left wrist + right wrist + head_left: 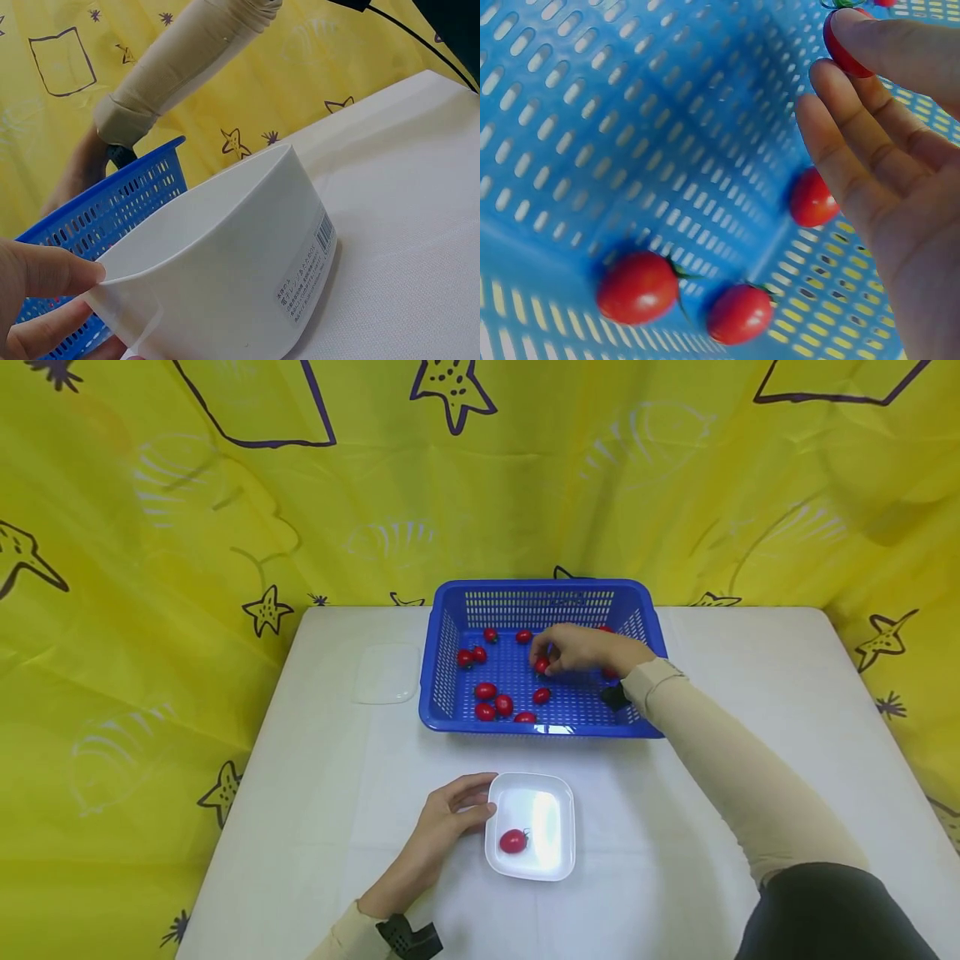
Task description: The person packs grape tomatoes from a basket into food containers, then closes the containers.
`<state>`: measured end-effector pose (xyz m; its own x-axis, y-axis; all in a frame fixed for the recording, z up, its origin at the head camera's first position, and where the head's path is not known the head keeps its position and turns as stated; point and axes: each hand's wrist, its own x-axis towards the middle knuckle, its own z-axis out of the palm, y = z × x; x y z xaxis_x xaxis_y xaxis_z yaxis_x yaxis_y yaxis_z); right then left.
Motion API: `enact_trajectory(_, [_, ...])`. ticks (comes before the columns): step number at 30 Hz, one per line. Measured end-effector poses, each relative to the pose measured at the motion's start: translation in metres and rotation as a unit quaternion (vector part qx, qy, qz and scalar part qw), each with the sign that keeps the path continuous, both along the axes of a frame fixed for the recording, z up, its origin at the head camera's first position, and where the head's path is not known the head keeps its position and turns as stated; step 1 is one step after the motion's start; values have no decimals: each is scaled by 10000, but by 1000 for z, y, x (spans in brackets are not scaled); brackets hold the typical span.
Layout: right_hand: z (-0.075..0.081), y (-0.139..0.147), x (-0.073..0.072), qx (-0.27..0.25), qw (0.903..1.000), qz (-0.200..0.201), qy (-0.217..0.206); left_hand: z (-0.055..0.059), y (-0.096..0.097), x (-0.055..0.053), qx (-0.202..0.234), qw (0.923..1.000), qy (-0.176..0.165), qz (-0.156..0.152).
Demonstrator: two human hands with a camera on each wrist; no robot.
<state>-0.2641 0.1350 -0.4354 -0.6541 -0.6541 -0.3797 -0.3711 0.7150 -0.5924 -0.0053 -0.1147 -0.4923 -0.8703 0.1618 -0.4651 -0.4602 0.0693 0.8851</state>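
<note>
My right hand (576, 647) reaches into a blue plastic basket (491, 727) and pinches a cherry tomato (542, 666) between thumb and fingers. In the right wrist view that tomato (844, 46) has a green stem, and the thumb lies across it. Several other cherry tomatoes (486, 691) lie scattered on the basket floor. My left hand (447, 827) holds the rim of a small white square container (566, 852), thumb on top, in front of the basket. Inside the container lies one cherry tomato (513, 841). In the left wrist view the container (225, 277) shows a printed label.
A translucent flat lid (386, 675) lies on the white table (315, 777), left of the basket. Behind the table hangs a yellow curtain (510, 510) with sea-creature drawings. My right forearm (742, 777) crosses the basket's right front corner.
</note>
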Motion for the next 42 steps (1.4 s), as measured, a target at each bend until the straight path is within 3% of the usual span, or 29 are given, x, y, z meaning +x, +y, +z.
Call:
enact_trajectory(11, [25, 1, 13, -118, 9981, 429, 430, -1, 1, 1, -31, 10000, -23, -7])
enact_trajectory(18, [39, 6, 28, -160, 9972, 480, 545, -1, 1, 1, -8, 10000, 4, -24])
enact_trajectory(33, [55, 18, 69, -854, 9928, 429, 720, 0, 1, 1, -42, 10000, -39, -7])
enact_trajectory(42, [51, 19, 91, -1199, 9892, 363, 765, -1, 1, 0, -2, 10000, -27, -12])
